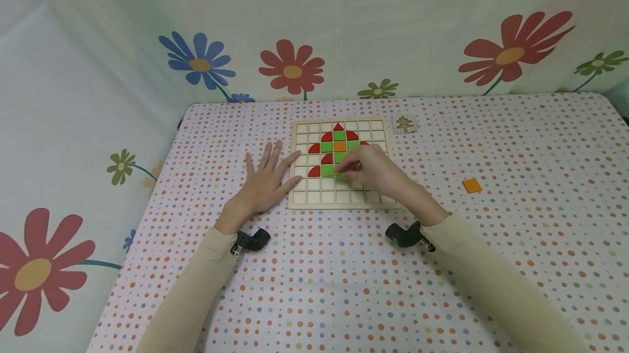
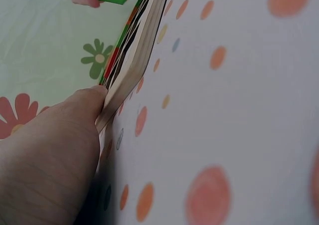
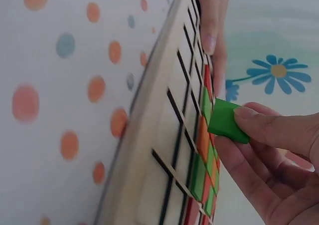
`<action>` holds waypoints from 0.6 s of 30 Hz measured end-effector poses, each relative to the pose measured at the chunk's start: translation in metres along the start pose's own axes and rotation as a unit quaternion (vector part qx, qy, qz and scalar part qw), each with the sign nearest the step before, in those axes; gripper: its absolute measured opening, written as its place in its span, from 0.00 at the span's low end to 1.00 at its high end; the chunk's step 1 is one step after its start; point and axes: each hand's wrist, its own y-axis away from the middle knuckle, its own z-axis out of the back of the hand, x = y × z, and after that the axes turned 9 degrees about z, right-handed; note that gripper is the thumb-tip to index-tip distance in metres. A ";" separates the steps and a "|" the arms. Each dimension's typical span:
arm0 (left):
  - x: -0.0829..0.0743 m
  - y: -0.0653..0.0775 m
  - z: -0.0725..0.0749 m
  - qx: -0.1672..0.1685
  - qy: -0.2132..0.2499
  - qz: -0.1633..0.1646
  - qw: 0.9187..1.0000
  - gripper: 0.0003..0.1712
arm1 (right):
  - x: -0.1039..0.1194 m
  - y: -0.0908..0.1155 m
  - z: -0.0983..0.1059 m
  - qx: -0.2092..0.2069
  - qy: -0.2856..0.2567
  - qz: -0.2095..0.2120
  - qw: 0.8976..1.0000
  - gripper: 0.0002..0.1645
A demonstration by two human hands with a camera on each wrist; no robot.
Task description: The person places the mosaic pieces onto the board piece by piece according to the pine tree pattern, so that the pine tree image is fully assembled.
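Note:
My right hand [image 1: 377,170] pinches a green square tile [image 3: 227,120] between thumb and fingers, close over the wooden grid board [image 1: 314,198]. In the right wrist view the tile is tilted, its lower corner near the pieces set in the grid. Red quarter-round pieces [image 1: 314,171], green squares [image 1: 326,146] and an orange square [image 1: 340,146] form a stepped shape under a red triangle [image 1: 338,127]. Part of that shape is hidden behind my right hand. Fingers spread, my left hand [image 1: 262,184] rests at the board's left edge, with thumb and index fingertip on the rim.
One loose orange square tile [image 1: 472,185] lies on the dotted tablecloth [image 1: 324,282] to the right. Beside the board's far right corner is a small card [image 1: 405,123] with a brown tree-like pattern on a grid. A flower-printed curtain [image 1: 417,25] hangs behind the table.

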 end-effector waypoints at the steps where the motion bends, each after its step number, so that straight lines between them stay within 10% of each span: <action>1: 0.000 0.000 0.000 0.000 -0.001 0.001 1.000 0.39 | 0.000 -0.001 -0.002 0.004 -0.002 -0.002 1.000 0.06; 18: 0.000 -0.001 0.000 0.001 -0.001 0.002 1.000 0.39 | -0.002 -0.005 -0.007 0.054 0.035 0.003 0.998 0.06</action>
